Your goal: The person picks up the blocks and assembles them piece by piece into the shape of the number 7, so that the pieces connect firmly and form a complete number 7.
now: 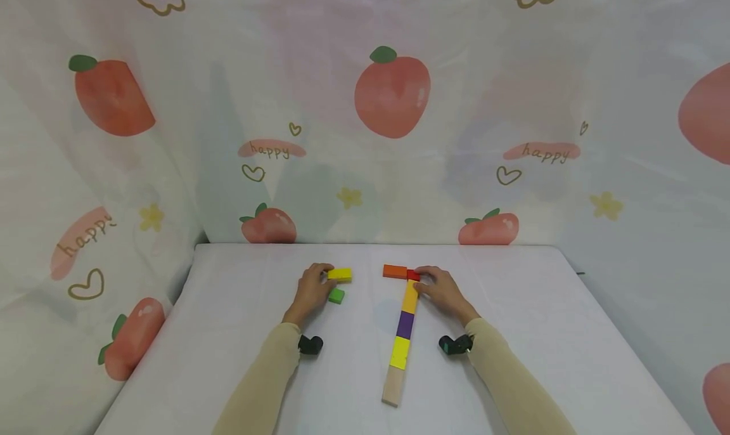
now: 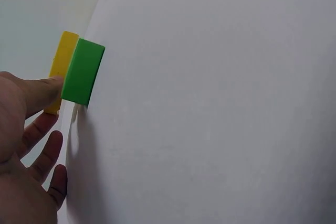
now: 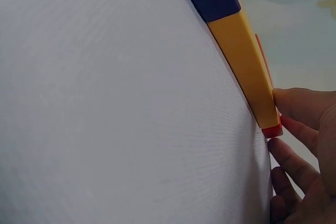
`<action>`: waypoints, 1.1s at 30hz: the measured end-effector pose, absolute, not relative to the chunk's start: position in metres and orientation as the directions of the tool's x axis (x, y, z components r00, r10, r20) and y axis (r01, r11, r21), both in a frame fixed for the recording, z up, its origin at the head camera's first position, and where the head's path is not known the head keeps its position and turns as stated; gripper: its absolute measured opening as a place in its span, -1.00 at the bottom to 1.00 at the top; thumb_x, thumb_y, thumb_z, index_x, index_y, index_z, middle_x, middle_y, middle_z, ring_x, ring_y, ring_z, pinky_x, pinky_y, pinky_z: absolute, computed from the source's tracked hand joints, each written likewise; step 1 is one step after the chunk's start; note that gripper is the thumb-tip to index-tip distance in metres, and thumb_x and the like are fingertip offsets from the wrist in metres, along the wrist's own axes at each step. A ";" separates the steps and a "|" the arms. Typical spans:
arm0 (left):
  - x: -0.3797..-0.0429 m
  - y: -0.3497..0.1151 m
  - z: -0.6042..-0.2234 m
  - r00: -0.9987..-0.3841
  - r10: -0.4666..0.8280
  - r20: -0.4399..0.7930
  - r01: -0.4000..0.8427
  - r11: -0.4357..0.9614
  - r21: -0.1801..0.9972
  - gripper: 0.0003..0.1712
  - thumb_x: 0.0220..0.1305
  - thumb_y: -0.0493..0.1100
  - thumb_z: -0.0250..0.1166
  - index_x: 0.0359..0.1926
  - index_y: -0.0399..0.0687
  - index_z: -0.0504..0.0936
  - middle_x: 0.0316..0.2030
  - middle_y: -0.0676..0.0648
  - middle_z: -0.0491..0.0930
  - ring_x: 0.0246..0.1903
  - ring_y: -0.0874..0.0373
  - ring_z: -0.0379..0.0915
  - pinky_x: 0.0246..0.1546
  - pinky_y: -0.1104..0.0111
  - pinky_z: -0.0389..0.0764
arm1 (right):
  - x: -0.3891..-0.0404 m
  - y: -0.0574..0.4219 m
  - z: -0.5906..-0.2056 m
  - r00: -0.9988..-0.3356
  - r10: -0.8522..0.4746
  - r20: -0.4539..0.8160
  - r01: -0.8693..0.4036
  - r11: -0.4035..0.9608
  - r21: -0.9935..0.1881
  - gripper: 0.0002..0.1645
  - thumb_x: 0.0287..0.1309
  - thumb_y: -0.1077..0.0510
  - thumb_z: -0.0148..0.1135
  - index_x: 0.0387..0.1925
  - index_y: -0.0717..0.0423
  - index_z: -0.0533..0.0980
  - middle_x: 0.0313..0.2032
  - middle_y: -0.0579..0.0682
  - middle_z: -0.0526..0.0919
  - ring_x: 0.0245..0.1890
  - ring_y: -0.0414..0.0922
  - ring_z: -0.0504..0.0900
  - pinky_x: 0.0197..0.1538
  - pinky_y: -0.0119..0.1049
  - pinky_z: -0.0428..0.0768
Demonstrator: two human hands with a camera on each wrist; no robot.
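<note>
In the head view my left hand (image 1: 312,290) holds the left end of a yellow block (image 1: 339,274) between thumb and fingers. Just nearer me lies a green block (image 1: 336,295), which partly covers the yellow one in the left wrist view. My right hand (image 1: 443,292) is at the far end of a row of blocks. Its thumb touches the side of an orange-yellow block (image 3: 242,66), and its forefinger touches a small red block (image 1: 413,274) at the corner. An orange block (image 1: 395,271) extends left from the red one.
Nearer me, the row continues with a purple block (image 1: 405,325), another yellow block (image 1: 400,352) and a plain wooden block (image 1: 393,386). The table (image 1: 239,276) has a white cover. A fruit-patterned curtain (image 1: 399,188) stands behind it.
</note>
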State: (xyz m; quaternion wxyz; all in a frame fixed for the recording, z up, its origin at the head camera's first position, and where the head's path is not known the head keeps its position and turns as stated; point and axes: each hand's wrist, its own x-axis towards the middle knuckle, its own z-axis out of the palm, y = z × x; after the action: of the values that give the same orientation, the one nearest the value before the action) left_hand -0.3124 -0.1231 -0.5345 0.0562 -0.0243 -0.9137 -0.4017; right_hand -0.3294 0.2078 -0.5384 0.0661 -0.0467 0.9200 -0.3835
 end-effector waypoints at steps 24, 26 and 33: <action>-0.324 -0.096 -0.536 -0.996 0.022 0.082 0.075 0.667 0.741 -0.61 0.30 -0.18 0.31 0.15 -0.07 0.56 0.12 -0.11 0.53 0.12 -0.02 0.40 0.27 0.08 0.42 | -0.329 0.206 -0.537 -0.988 -0.129 -0.080 -0.033 0.694 -0.720 -0.46 0.27 0.03 0.25 0.27 -0.01 0.45 0.34 0.15 0.40 0.44 0.21 0.18 0.45 0.28 0.07; -0.324 -0.094 -0.536 -0.996 0.028 0.084 0.082 0.664 0.743 -0.60 0.30 -0.18 0.31 0.15 -0.07 0.56 0.13 -0.11 0.53 0.13 -0.02 0.40 0.27 0.07 0.41 | -0.329 0.206 -0.536 -0.989 -0.125 -0.081 -0.028 0.693 -0.720 -0.46 0.27 0.03 0.25 0.27 -0.02 0.45 0.34 0.16 0.40 0.44 0.21 0.18 0.45 0.28 0.07; -0.326 -0.087 -0.537 -0.995 0.034 0.089 0.088 0.678 0.730 -0.60 0.30 -0.16 0.31 0.15 -0.05 0.56 0.13 -0.10 0.54 0.13 -0.03 0.42 0.30 -0.01 0.34 | -0.327 0.206 -0.537 -0.989 -0.117 -0.086 -0.019 0.692 -0.721 -0.45 0.27 0.02 0.25 0.27 -0.01 0.45 0.34 0.16 0.39 0.44 0.21 0.18 0.45 0.28 0.09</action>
State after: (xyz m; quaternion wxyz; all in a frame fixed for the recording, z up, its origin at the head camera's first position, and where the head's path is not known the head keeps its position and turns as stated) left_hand -0.3262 -0.0873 -0.5373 0.0341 -0.0333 -0.9154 -0.3998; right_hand -0.3274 0.2059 -0.5373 0.0628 -0.0369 0.9177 -0.3905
